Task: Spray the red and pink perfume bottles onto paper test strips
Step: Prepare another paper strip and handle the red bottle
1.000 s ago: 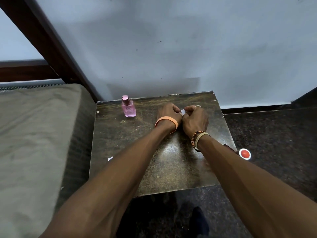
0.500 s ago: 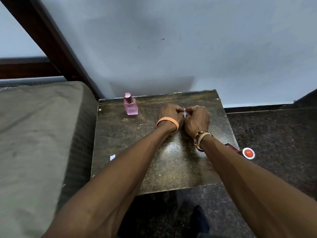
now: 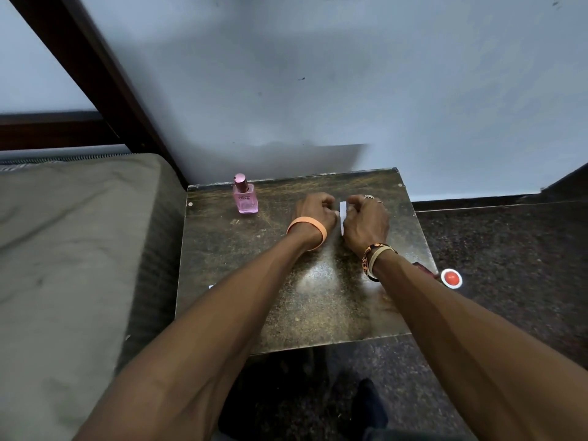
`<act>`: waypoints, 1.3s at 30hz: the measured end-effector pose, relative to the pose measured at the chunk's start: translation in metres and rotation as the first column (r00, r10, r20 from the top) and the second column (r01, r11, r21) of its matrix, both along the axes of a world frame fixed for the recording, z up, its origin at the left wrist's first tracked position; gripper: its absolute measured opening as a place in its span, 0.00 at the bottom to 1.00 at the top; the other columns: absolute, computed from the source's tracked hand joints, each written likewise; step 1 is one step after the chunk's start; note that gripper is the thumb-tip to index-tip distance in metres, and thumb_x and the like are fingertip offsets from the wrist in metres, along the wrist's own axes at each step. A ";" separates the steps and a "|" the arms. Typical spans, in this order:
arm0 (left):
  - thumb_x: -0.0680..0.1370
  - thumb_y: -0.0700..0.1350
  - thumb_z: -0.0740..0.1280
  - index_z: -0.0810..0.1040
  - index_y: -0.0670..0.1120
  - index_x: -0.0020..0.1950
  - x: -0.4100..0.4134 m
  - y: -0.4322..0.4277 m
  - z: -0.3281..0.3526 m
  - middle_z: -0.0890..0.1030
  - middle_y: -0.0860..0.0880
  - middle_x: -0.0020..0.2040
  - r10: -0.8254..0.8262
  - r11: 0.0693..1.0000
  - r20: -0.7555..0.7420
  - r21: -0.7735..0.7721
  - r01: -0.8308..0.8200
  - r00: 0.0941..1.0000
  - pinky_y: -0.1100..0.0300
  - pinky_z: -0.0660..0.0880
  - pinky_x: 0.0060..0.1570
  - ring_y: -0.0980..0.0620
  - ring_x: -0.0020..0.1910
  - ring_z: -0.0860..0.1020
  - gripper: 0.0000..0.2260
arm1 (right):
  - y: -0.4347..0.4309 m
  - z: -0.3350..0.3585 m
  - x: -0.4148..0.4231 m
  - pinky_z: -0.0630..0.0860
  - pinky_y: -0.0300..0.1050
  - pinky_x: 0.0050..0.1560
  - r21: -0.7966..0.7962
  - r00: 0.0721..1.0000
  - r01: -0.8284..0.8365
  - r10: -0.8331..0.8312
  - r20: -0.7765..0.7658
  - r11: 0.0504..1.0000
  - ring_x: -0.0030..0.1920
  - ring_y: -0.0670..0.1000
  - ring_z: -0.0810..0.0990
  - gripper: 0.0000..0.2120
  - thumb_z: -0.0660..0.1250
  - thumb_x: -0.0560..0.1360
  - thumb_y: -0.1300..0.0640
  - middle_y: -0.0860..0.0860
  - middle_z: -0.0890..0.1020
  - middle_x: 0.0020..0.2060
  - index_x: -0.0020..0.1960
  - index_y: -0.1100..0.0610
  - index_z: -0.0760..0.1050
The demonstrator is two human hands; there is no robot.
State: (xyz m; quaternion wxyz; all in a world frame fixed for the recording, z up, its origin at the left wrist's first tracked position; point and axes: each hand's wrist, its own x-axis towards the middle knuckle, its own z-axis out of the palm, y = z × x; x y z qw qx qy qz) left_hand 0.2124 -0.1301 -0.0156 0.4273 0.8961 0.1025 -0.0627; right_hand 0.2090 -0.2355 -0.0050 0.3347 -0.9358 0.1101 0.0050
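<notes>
The capped pink bottle (image 3: pixel 245 198) stands upright at the table's (image 3: pixel 318 313) far left. The red bottle (image 3: pixel 424 270) lies at its right edge, mostly hidden. The left hand (image 3: pixel 313 211) and right hand (image 3: pixel 366 221) pinch a white strip (image 3: pixel 342 218).

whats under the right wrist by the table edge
A dark red object pokes out from under the right forearm, beside a round red and white disc at the right edge of the dark table. The arm covers the rest, so its shape cannot be told.
</notes>
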 end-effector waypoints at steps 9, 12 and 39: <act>0.73 0.41 0.71 0.82 0.45 0.52 -0.057 0.013 0.043 0.83 0.48 0.42 0.015 0.999 0.068 -0.047 -0.012 0.998 0.60 0.77 0.46 0.53 0.40 0.79 0.09 | -0.007 0.063 -0.040 0.69 0.38 0.51 0.077 0.979 -0.011 -0.004 0.202 0.997 0.58 0.55 0.79 0.16 0.57 0.81 0.63 0.56 0.83 0.57 0.63 0.57 0.79; 0.71 0.40 0.73 0.82 0.45 0.50 -0.087 0.001 0.056 0.82 0.50 0.39 0.002 0.994 0.059 -0.105 0.004 0.998 0.58 0.79 0.45 0.54 0.38 0.79 0.09 | -0.015 0.093 -0.060 0.71 0.43 0.55 0.106 0.952 -0.080 0.044 0.302 0.991 0.58 0.55 0.78 0.16 0.56 0.81 0.63 0.56 0.82 0.56 0.62 0.56 0.79; 0.60 0.48 0.78 0.76 0.56 0.51 -0.151 -0.144 0.075 0.82 0.53 0.49 0.058 0.998 0.052 -0.028 -0.057 0.997 0.63 0.70 0.42 0.50 0.47 0.80 0.22 | -0.137 0.116 -0.123 0.71 0.48 0.43 -0.410 0.830 -0.536 0.550 -0.095 0.738 0.51 0.61 0.80 0.08 0.64 0.76 0.63 0.58 0.81 0.50 0.54 0.59 0.78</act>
